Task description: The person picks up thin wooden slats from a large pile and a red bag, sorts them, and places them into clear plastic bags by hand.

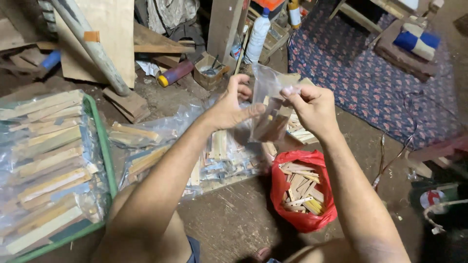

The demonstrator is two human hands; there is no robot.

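Clear bag (267, 104) upright, mouth upward

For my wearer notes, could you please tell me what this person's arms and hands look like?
Both forearms are bare, with no sleeves in view. The left hand and right hand wear no gloves, and I can see no rings, watch or wristband on either.

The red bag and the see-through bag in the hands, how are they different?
The red bag sits on the floor; the clear bag is held up by the left hand and right hand. The red bag gapes wide open; the clear bag is pinched at its top. The red bag is opaque, the clear one see-through. Both hold small wooden sticks.
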